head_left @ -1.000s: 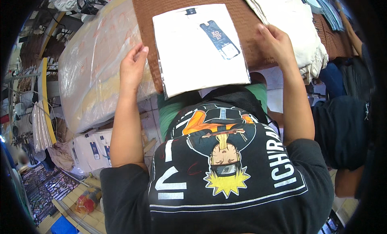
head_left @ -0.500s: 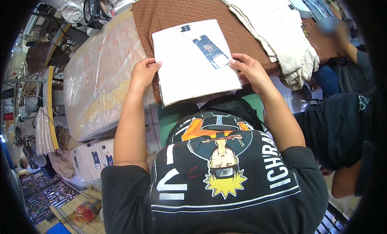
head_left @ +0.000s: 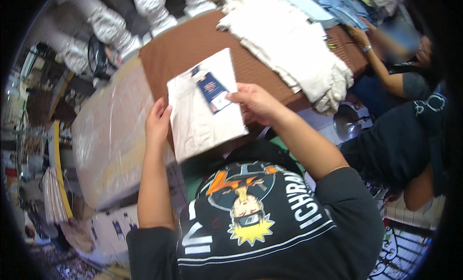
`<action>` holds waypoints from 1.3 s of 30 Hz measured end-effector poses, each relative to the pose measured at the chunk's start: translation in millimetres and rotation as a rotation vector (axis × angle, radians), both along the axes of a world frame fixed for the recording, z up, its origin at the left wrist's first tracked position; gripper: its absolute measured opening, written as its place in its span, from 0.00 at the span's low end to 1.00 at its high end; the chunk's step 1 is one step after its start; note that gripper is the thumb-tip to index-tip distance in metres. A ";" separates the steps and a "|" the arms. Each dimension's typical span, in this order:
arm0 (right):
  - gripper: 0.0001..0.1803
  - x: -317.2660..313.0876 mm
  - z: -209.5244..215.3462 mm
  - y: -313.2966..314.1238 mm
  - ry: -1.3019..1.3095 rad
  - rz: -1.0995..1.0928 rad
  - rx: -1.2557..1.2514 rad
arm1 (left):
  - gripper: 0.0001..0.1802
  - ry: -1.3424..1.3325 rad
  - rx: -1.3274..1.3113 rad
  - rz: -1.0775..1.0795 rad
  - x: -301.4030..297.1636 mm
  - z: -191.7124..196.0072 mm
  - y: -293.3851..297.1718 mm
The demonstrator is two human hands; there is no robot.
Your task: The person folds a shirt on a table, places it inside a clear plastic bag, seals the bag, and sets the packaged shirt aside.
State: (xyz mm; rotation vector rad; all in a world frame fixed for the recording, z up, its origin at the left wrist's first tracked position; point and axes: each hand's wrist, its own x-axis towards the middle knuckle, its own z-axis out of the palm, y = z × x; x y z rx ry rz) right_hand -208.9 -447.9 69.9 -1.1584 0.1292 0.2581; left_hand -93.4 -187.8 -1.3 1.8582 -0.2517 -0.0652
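Observation:
A folded white shirt (head_left: 197, 121), apparently in a clear plastic sleeve, is held tilted over my lap at the near edge of the brown-covered table. On its front lies a dark blue hang tag (head_left: 211, 89) with a pale label at its lower end. My right hand (head_left: 258, 104) grips the shirt's right edge, thumb on top by the tag and fingers beneath. At the left edge, my left hand (head_left: 158, 123) has its fingers stretched upward and thumb apart, beside or just touching the shirt.
A plastic-wrapped padded slab (head_left: 111, 140) stands at the left. White garments (head_left: 289, 43) are heaped on the brown table cover (head_left: 183, 39). At the right, a co-worker's hand (head_left: 359, 36) reaches to blue cloth (head_left: 337, 10). White ornate balusters (head_left: 152, 10) line the back.
My right hand has carried the shirt left and tilted it. My left hand's fingers have straightened from their pinch on the left edge. The view has shifted too.

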 end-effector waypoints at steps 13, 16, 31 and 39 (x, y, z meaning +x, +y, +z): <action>0.14 -14.8 75.6 -12.5 -0.351 -0.139 -0.055 | 0.21 0.301 -0.427 -0.439 20.2 125.2 -21.9; 0.15 -21.8 49.4 -1.8 -0.277 -0.188 -0.035 | 0.25 0.238 -0.287 -0.366 26.5 129.8 -20.5; 0.13 -27.1 -52.8 39.0 0.114 0.279 -0.317 | 0.30 -0.154 0.538 -0.212 128.2 17.0 -9.9; 0.15 -45.3 -46.1 39.2 -0.139 0.460 -0.617 | 0.31 -0.505 0.738 -0.214 35.4 43.4 -51.6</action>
